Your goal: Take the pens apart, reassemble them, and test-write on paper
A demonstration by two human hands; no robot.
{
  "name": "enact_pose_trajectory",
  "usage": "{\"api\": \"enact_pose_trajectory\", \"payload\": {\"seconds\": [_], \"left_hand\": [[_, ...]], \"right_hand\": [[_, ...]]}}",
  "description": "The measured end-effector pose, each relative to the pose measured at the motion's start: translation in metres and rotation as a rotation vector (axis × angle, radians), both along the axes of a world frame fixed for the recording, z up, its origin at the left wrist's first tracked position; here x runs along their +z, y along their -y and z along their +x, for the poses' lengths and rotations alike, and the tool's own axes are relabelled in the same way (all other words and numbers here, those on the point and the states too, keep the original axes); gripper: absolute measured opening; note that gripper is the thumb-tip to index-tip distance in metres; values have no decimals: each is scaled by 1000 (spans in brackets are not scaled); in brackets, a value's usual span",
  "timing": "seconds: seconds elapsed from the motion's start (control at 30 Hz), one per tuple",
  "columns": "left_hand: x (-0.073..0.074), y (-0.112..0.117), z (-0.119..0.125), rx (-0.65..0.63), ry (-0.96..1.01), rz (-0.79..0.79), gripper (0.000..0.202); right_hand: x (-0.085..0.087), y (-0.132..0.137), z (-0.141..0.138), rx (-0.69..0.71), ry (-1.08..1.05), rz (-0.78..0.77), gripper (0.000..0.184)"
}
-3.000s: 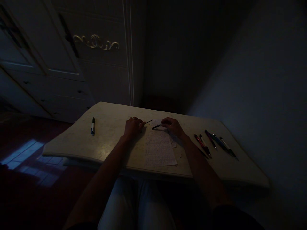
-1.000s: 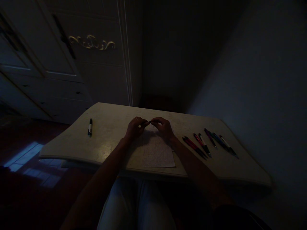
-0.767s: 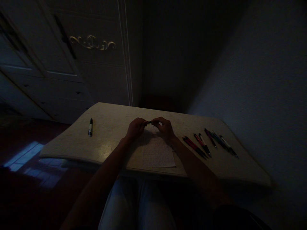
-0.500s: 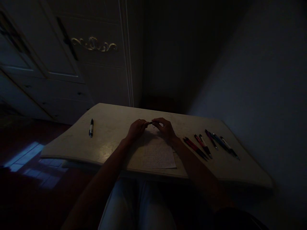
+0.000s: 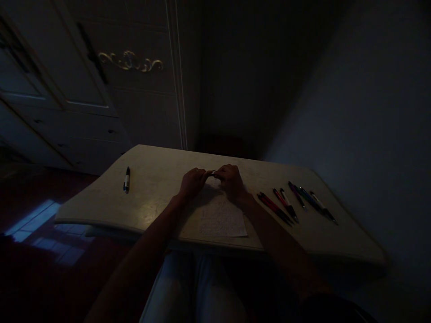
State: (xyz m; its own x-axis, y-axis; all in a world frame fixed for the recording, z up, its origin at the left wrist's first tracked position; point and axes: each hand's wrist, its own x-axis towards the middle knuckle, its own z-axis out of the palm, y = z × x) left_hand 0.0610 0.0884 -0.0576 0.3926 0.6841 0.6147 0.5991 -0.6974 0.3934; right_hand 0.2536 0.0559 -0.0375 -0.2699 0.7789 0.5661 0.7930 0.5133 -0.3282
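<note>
We look down in dim light at a pale tabletop, where two hands meet above the middle, nearer the far edge than the near one. The left hand and the right hand each pinch one end of a slim dark piece, probably a pen or part of one; the fingers hide most of it. We judge the work to be partway: the piece is in both hands, not yet laid down. Toward the right edge several pens lie slantwise, seemingly whole, and a single pen lies near the left edge. Which are finished and which are waiting, we cannot tell. We see no container; the pens lie loose. Below the hands, a written sheet of paper reaches almost to the near edge, too dim to read.
</note>
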Motion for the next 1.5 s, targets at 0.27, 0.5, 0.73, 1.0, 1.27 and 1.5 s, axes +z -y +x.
{"api": "enact_pose_trajectory", "payload": {"seconds": [0.27, 0.5, 0.73, 1.0, 1.27, 1.5], "left_hand": [[9, 0, 0, -64, 204, -156, 48], [12, 1, 2, -118, 415, -132, 30], [12, 1, -4, -91, 330, -96, 21], [11, 4, 5, 93, 122, 46, 23], [11, 4, 13, 134, 107, 16, 33], [25, 11, 12, 8, 415, -139, 43]], "right_hand": [[3, 5, -10, -58, -79, -8, 15], [1, 3, -8, -72, -260, -149, 19], [-1, 9, -11, -4, -400, -232, 19], [-4, 10, -18, 5, -346, -147, 19], [-4, 6, -12, 69, -396, -189, 18], [0, 10, -14, 232, -510, -378, 27]]}}
